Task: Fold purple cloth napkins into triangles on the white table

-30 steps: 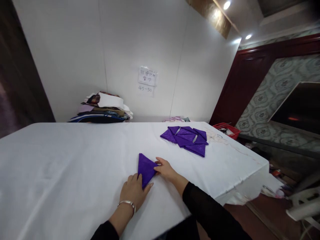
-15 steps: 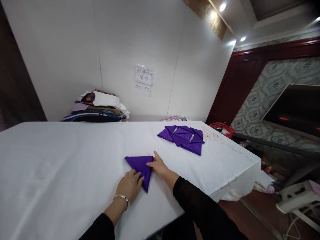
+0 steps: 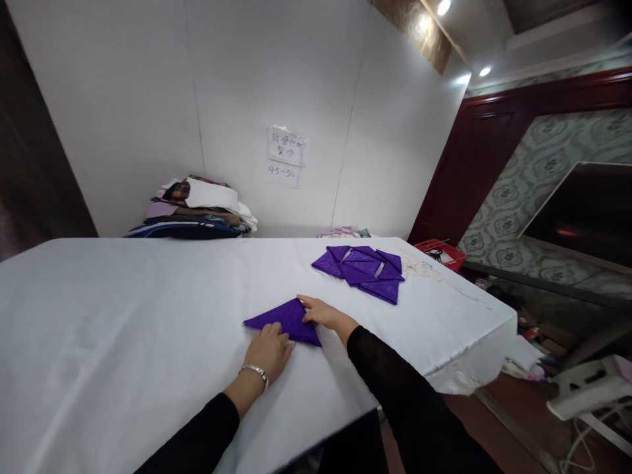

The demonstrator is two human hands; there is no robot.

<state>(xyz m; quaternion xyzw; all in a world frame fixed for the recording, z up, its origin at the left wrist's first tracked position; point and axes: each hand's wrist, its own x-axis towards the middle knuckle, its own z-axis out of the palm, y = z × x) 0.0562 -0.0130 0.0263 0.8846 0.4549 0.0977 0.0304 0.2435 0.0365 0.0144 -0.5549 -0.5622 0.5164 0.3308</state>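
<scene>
A purple napkin, folded into a triangle, lies on the white tablecloth in front of me. My left hand, with a silver bracelet at the wrist, is at the near edge; its curled fingers grip the cloth there. At the far right side, my right hand holds the upper corner between thumb and fingers. Farther off to the right lie several folded purple napkins, overlapping one another.
A white cloth covers the table. Piled clothes sit at its far edge against the white wall, which bears a handwritten sign. A red basket stands past the far right corner. A white stool is at lower right.
The triangular napkin has turned, its near point swinging to the right and its longest edge now facing me. Both hands have shifted slightly with it.
</scene>
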